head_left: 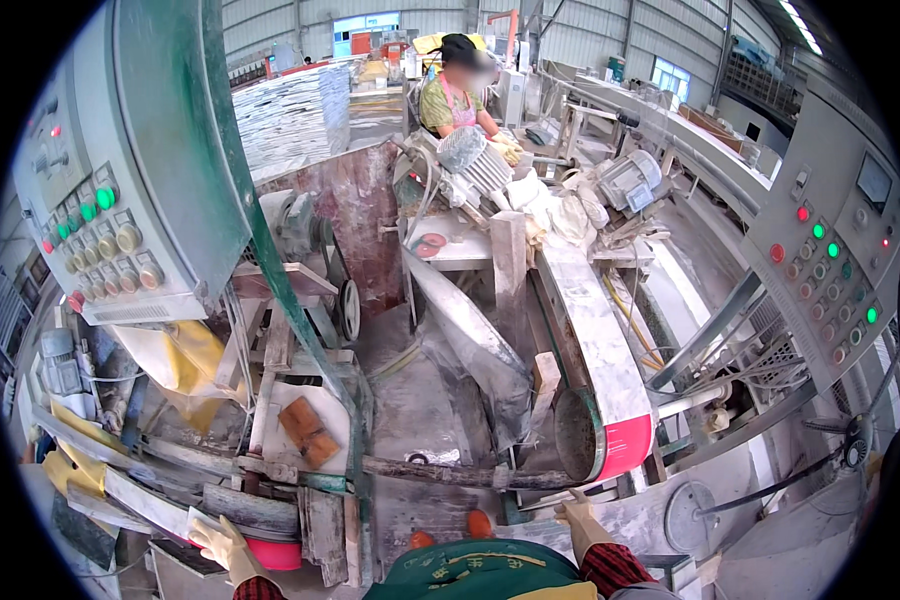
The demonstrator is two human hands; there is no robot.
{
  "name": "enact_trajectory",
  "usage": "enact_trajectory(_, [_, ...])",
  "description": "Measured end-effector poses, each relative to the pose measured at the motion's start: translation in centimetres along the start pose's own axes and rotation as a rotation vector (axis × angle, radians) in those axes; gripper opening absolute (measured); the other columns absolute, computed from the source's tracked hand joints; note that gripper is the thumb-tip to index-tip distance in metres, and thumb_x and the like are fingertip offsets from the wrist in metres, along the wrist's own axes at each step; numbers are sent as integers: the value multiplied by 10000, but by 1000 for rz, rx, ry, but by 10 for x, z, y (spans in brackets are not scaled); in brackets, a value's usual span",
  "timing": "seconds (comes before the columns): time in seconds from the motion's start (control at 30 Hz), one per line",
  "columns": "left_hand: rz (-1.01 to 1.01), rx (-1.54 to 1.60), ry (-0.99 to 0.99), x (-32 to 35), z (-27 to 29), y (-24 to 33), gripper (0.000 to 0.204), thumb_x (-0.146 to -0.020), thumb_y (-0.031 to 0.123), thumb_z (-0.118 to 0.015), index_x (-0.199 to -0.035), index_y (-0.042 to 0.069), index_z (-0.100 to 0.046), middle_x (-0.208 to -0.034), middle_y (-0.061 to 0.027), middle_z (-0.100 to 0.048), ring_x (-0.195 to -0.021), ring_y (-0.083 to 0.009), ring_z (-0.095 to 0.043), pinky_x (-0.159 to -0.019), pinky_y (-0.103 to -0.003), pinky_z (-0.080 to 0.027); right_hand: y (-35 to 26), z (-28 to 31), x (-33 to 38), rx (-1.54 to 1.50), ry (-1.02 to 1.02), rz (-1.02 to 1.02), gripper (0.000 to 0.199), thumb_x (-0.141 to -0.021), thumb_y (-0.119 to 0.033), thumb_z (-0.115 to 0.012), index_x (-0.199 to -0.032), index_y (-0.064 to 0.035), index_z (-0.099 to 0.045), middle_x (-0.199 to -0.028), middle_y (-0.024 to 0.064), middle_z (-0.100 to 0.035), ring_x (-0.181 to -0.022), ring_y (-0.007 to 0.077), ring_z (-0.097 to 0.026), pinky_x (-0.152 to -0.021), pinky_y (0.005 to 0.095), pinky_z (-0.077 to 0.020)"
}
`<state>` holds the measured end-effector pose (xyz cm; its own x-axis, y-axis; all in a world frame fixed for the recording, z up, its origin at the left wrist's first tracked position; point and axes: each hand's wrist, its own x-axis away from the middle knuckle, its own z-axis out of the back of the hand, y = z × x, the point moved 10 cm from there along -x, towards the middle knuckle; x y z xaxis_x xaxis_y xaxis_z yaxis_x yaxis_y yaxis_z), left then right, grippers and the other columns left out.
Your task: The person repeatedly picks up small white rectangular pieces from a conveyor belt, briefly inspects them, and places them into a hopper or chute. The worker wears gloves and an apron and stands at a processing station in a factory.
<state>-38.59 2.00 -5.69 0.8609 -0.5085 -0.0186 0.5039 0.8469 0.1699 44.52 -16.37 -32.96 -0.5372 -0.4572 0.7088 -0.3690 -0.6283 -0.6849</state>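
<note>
My left hand [222, 545], in a pale work glove, is at the lower left and closed on the near end of a flat grey stone strip [150, 498] that lies on the left machine bed. A pink-red roller [273, 553] sits just right of that hand. My right hand [578, 522], also gloved, rests with fingers apart on a dusty ledge [630, 520]. Above it are the end drum [578, 436] and pink edge of a long conveyor belt [595, 330] that runs away from me.
Grey control panels with coloured buttons hang at the left [110, 200] and right [830, 260]. Another person [455, 95] works at the belt's far end beside electric motors [475, 165]. Stacked slabs [290, 115] stand at the back left. Brown blocks [305, 430] lie on a plate.
</note>
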Motion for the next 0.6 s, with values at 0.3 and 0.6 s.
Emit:
enact_trajectory(0.3, [-91,-10,31,20,0,7,770,-878,411,-588,-1499,162,-206,-1558,-178,-147,-1328,-424,-298,-1095,-458,-298,25,3,14,32,-2,-8,599,-914,-73,-547,-1459,-133,-306,-852,205,-686,-611,266,-674,-490,371,-549])
enact_trajectory(0.6, [-368,59,-13,47,-32,-2,1008,-670,271,-745,-1491,87,-190,-1518,-309,-133,-1427,-428,-126,-1141,-580,-59,-16,-69,35,-8,-226,-35,551,-920,-88,-557,-1434,-125,-360,-862,188,-684,-615,245,-663,-533,354,-559])
